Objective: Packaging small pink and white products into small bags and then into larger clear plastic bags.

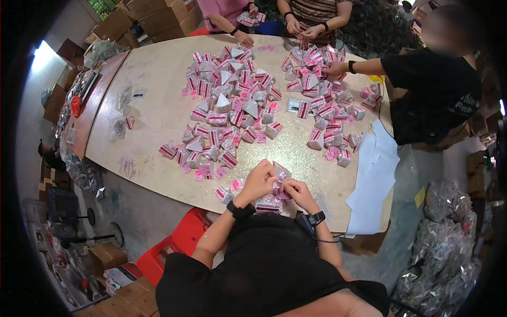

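Note:
At the table's near edge, my left hand [260, 182] pinches the top of a small wedge-shaped packet [281, 173] in clear wrap with pink on it. My right hand [299, 193] is closed on the same packet's pink lower part, its fingertips close to those of my left. Just beneath my hands lies another wedge packet [268, 204] with a dark pink stripe. A further striped packet [224, 195] rests left of my left wrist. Beyond my hands spreads a big heap of similar wedge packets [217, 117], shaped like cake slices.
A second heap of packets [332, 127] lies to the right, where a co-worker's hand [336, 68] reaches in. Two more people work at the far edge. White sheets [374, 179] cover the table's right side. A red stool [190, 232] stands at my left.

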